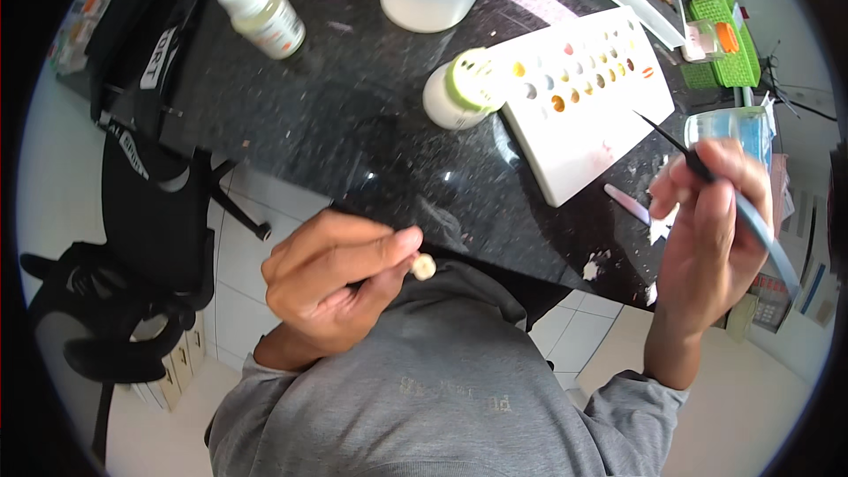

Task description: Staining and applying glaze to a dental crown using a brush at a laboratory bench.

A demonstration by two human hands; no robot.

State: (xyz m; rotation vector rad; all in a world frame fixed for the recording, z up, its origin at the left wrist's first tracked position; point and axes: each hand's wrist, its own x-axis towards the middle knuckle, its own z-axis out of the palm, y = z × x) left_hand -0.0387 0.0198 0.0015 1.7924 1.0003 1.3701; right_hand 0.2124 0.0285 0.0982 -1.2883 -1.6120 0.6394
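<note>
Left hand grip pinching small cream piece by desk edge; right hand pinching brush, tip near white palette. Piece could slip, drop: hold looks fingertip-only.

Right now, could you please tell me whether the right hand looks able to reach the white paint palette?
Probably yes: the right hand holds a fine-tipped brush whose tip appears over the paint palette, and nothing visible blocks the way; the green-topped bottle stands at the palette's opposite edge.
</note>
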